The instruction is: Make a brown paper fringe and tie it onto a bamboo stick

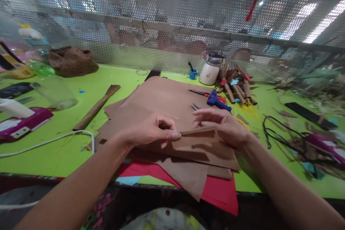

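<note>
Over a pile of brown paper sheets [159,91], my left hand [155,129] pinches the left end of a narrow brown paper strip [198,131] between thumb and fingers. My right hand [222,125] is at the strip's other end, its fingers stretched out to the left and slightly apart. That end of the strip meets the hand near the palm, and whether it is gripped there is hidden. Beyond the right hand lie a blue-handled tool [217,100] and scissors with orange handles [201,92]. Red paper [219,192] sticks out below the pile.
A brown paper bundle [97,107] lies left of the pile. Several rolled bundles [237,91] lie beside a white jug [210,72] and a blue pot [193,74]. Left are a clear cup [58,93], white cord [67,134] and purple power strip [25,124]. Perforated metal mesh [151,32] stands behind.
</note>
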Motion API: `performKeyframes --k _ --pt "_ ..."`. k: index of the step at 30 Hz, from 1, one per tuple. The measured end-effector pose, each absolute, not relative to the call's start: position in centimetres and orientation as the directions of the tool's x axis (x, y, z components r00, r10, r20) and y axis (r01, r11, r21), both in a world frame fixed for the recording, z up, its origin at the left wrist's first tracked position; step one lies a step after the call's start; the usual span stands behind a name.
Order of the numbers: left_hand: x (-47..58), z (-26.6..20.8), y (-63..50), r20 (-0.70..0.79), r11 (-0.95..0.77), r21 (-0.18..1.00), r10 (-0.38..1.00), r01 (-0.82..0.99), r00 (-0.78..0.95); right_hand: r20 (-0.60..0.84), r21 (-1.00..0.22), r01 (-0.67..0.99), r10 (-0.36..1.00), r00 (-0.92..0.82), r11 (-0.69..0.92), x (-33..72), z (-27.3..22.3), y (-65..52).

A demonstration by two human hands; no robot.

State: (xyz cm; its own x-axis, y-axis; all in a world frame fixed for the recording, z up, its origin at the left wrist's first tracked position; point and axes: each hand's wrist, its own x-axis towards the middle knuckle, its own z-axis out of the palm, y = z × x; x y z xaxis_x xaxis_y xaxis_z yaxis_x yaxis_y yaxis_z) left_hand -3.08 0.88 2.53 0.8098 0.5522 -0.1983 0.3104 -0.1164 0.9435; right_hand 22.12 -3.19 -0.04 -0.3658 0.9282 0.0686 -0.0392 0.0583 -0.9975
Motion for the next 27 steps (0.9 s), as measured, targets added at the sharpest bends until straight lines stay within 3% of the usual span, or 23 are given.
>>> performKeyframes --k 4,7,10,12,15,18,22,24,27 --pt "-3.1 2.3 0.6 -0.261 -0.014 0.954 0.451 0.299 0.853 0.153 -0.981 0.009 0.79 -0.594 0.196 20.5 1.3 -4.3" --pt "-2.7 1.9 0.5 -0.242 -0.019 0.961 0.418 0.275 0.875 0.249 -0.957 -0.021 0.777 -0.578 0.291 20.0 1.7 -4.7" --pt "-2.2 1.9 0.3 -0.193 -0.045 0.973 0.381 0.226 0.904 0.228 -0.966 -0.01 0.841 -0.49 0.256 20.0 1.3 -4.7" --pt "-2.0 2.1 0.3 -0.16 -0.079 0.973 0.445 0.217 0.881 0.19 -0.977 0.013 0.893 -0.408 0.214 20.1 0.8 -4.5" --pt "-1.9 2.5 0.5 -0.073 -0.196 0.936 0.705 0.293 0.706 0.115 -0.968 0.166 0.923 -0.367 0.186 20.3 0.3 -3.9" --pt "-1.9 2.2 0.9 0.095 -0.382 0.828 0.816 0.41 0.57 0.062 -0.839 0.461 0.894 -0.445 0.288 20.1 0.3 -3.1" --pt "-1.6 0.5 1.5 0.273 -0.678 0.532 0.704 0.507 0.655 0.098 -0.648 0.615 0.85 -0.518 0.45 19.2 0.1 -2.5" --pt "-1.5 -0.4 1.8 0.265 -0.763 0.406 0.626 0.503 0.734 0.127 -0.625 0.618 0.843 -0.522 0.477 18.7 -0.2 -2.6" --pt "-1.4 -1.0 2.1 0.181 -0.793 0.341 0.583 0.505 0.792 0.181 -0.577 0.647 0.851 -0.493 0.498 18.1 -1.0 -2.9"
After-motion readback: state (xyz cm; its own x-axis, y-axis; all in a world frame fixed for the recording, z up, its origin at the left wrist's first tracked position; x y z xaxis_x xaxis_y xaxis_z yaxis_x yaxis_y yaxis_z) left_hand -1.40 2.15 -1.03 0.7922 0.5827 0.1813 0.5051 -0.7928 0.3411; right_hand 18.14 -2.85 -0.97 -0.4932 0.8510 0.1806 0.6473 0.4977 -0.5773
